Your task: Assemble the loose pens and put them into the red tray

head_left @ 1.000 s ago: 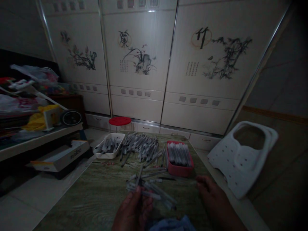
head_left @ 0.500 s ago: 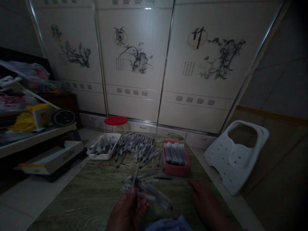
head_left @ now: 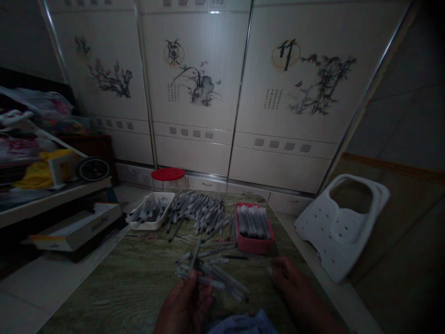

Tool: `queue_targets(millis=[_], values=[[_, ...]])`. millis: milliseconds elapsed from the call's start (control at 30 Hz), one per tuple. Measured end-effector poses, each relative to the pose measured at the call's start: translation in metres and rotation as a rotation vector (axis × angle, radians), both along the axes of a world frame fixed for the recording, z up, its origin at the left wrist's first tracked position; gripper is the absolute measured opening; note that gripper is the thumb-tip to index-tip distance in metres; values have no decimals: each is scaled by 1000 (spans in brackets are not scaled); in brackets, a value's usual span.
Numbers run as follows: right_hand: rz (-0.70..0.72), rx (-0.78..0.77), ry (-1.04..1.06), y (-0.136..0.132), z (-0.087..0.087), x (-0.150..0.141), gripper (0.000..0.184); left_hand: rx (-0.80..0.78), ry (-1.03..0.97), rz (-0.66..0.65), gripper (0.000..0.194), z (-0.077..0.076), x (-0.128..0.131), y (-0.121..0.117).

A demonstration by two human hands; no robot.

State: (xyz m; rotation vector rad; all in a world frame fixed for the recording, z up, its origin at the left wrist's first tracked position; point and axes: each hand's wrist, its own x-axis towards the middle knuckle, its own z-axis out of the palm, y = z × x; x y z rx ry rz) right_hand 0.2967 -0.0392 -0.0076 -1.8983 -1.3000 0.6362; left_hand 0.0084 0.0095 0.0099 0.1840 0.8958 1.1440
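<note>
My left hand is closed, thumb and fingers pinching a clear-barrelled pen that points up and away. Just beyond it, a loose heap of similar pens lies on the table. My right hand hovers right of that heap, near the table's right side, fingers curled in. A pale smear shows at its fingertips, too blurred to name. Beyond the right hand, a red basket holds a tight row of pens. A large pile of pens covers the table's far part.
A white tray with more pens stands at the table's far left corner. Blue cloth shows at the near edge. A red stool is behind the table; a white folded plastic seat leans at right.
My right hand has turned slightly and its fingers have curled further in, with a pale smear now at the fingertips. My left hand keeps its pen in place.
</note>
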Motion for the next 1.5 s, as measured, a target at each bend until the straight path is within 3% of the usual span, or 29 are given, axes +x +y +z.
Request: queue_targets(millis=[133, 233, 433, 667, 900, 1067, 1367, 1500], values=[[70, -26, 560, 0, 12, -19, 52, -26, 40, -3, 8, 6, 3, -2], [91, -79, 716, 1, 22, -33, 49, -33, 36, -9, 9, 8, 5, -3], [30, 37, 952, 4, 27, -56, 42, -28, 35, -20, 8, 4, 5, -3], [125, -4, 949, 7, 18, -69, 52, -9, 27, 7, 14, 3, 6, -4], [58, 36, 856, 3, 29, -95, 58, -25, 16, 19, 15, 7, 7, -5], [115, 28, 801, 0, 36, -109, 59, 5, 13, 16, 12, 5, 5, -6], [169, 36, 805, 1, 32, -110, 57, -7, 18, 30, 11, 12, 5, -6], [114, -18, 661, 4, 25, -99, 42, 1, 44, 30, 8, 12, 3, -6]])
